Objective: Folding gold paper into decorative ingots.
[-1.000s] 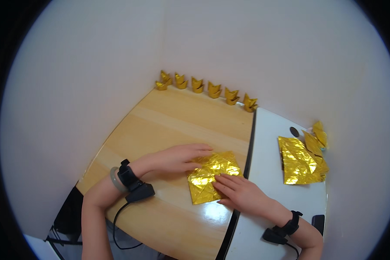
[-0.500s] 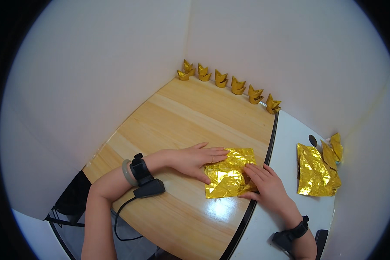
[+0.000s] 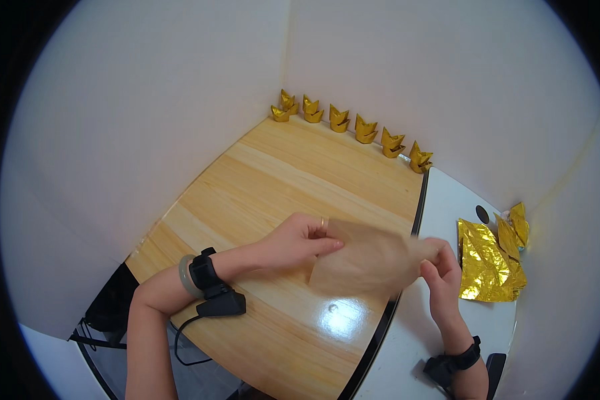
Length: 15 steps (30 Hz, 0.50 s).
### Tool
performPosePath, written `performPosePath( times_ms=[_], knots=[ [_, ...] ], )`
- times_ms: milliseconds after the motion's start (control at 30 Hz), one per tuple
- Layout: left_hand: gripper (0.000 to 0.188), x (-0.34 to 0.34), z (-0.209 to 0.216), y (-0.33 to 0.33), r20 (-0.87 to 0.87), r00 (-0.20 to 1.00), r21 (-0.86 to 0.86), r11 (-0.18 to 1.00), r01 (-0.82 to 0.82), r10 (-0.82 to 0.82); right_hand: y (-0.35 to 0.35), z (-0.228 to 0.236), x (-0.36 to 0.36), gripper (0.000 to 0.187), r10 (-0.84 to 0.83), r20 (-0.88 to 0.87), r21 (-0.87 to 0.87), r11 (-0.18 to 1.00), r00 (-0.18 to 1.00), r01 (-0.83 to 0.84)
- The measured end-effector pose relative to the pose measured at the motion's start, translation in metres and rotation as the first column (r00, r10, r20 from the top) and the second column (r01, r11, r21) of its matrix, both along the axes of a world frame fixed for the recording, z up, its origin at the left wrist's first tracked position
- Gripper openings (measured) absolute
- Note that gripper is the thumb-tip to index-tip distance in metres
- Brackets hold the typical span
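Note:
A sheet of foil paper (image 3: 367, 260) hangs just above the wooden table, its dull brown side showing and blurred by motion. My left hand (image 3: 303, 241) pinches its left edge between thumb and fingers. At the opposite edge, my right hand (image 3: 442, 267) grips the sheet near its upper right corner. Several folded gold paper ingots (image 3: 340, 119) stand in a row along the far edge of the table. Beyond my right hand lies a stack of gold foil sheets (image 3: 485, 263), crinkled and shiny side up.
The wooden table (image 3: 247, 193) meets a white surface (image 3: 440, 200) along a black edge strip. Pale walls (image 3: 153, 100) enclose the back and sides. Crumpled gold foil (image 3: 519, 223) rests behind the stack. A black cable (image 3: 180, 343) runs from my left wrist device.
The sheet lay flat, gold side up, under both hands. Now it is lifted and turned to show its brown side, with each hand pinching an edge.

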<state>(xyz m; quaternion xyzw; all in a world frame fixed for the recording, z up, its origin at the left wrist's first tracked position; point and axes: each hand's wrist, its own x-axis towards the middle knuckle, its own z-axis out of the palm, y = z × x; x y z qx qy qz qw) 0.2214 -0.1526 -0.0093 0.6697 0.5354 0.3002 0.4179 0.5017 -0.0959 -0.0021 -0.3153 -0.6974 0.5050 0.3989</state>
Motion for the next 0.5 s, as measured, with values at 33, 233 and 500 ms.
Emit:
performPosePath(
  times_ms=[33,233,500],
  knots=[
    [0.033,0.006,0.007,-0.001,0.261,0.962,-0.102,0.993,-0.052,0.077,0.001,0.002,-0.004,0.037,0.011,-0.087,-0.088,0.996,0.996,-0.019],
    [0.052,0.01,0.007,0.003,0.24,0.945,-0.147,0.97,-0.192,0.223,0.008,-0.009,-0.011,0.07,0.012,0.012,-0.326,0.945,1.0,-0.007],
    [0.081,0.01,-0.014,0.001,-0.359,0.927,0.556,0.822,0.12,0.108,-0.002,-0.012,-0.014,0.089,-0.171,0.596,0.59,0.756,0.785,-0.284]
  ],
)
